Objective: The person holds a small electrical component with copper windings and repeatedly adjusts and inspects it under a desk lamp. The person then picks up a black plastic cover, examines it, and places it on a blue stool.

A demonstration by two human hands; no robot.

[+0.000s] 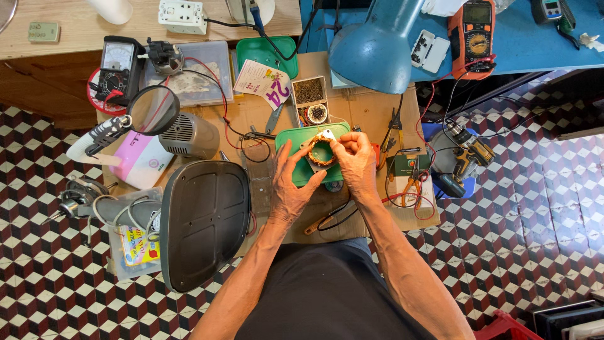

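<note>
While both sets of fingertips pinch it from either side, the round copper-wound motor coil sits between the left hand and the right hand, held just above a green plastic tray. At twelve o'clock hangs a blue metal desk lamp; at nine o'clock lies a dark curved plastic fan cover; at three o'clock rests a yellow-and-black cordless drill.

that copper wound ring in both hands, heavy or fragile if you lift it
The copper-wound ring is probably stiff and heavy for its size, given its dense windings. The left hand and right hand both pinch it, hinting at care: the thin wire looks easily nicked.
</note>
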